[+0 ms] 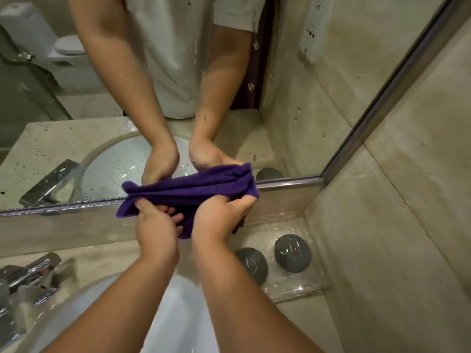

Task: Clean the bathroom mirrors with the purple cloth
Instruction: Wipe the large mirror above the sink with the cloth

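Left hand and right hand grasp the bunched purple microfibre cloth, likely folding a wiping pad before the spotted wall mirror.

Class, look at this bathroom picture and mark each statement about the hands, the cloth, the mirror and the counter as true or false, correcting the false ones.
1. Both hands grip the purple microfibre cloth. True: the left hand and the right hand each hold it.
2. The cloth is spread flat against the glass. False: it is bunched between the hands, in front of the lower edge of the wall mirror.
3. Two round dark grey discs lie on a clear tray on the counter. True.
4. The mirror glass is spotless. False: specks and droplets dot it.
5. The chrome tap stands to the right of the hands. False: it is on the left.
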### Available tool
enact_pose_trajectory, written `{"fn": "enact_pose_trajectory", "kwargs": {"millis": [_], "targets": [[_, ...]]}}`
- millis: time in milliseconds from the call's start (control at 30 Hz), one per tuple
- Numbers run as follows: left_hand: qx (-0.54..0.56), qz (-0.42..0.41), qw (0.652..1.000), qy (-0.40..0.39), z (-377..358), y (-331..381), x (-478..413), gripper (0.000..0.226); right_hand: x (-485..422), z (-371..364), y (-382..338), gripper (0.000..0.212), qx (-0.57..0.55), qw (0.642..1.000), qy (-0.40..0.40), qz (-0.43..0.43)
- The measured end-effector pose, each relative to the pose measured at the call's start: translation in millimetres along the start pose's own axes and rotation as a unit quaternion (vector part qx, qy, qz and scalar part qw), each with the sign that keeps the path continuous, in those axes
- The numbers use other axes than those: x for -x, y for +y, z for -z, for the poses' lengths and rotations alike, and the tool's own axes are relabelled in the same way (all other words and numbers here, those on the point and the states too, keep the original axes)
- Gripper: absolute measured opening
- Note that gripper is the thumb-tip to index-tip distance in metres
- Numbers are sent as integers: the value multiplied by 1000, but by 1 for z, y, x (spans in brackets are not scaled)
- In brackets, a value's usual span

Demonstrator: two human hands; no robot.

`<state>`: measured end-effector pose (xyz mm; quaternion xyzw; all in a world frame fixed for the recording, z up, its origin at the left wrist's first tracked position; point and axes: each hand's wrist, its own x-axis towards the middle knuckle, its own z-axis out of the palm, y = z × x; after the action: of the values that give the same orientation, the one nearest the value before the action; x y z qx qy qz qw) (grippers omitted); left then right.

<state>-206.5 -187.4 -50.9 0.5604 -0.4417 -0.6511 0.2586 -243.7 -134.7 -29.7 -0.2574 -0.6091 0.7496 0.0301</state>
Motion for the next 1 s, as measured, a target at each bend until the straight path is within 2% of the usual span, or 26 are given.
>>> {"fn": "enact_pose_trajectory", "kwargs": {"millis": [67, 100, 200, 300, 367, 467, 567, 767, 867, 1000], "targets": [[-17, -11, 1000, -20, -3, -1, 8, 50, -10, 15, -11, 55, 14, 999, -29, 31], [-33, -22, 998, -48, -10, -4, 16, 49, -25, 24, -16, 54, 18, 998, -17, 55], [-98, -25, 978, -185, -53, -20, 52, 46, -90, 48, -45, 47, 18, 993, 92, 67], [-77, 95, 962, -245, -93, -20, 86, 49, -123, 59, -63, 51, 21, 987, 146, 71], [-43, 128, 961, -239, -100, -20, 94, 49, -120, 59, -61, 56, 19, 986, 150, 74], [-53, 56, 971, -226, -85, -21, 88, 48, -109, 53, -56, 53, 12, 985, 165, 52], [-59, 39, 975, -209, -67, -14, 74, 46, -99, 40, -49, 45, 49, 983, 178, 17], [-77, 18, 976, -205, -30, -3, 45, 49, -68, 19, -37, 44, 30, 990, 140, -16], [-76, 22, 977, -196, -14, 4, 33, 49, -46, 2, -31, 34, 7, 996, 86, -16], [-78, 9, 981, -179, 16, 14, 6, 49, -7, -16, -14, 35, 18, 999, 34, -27]]}}
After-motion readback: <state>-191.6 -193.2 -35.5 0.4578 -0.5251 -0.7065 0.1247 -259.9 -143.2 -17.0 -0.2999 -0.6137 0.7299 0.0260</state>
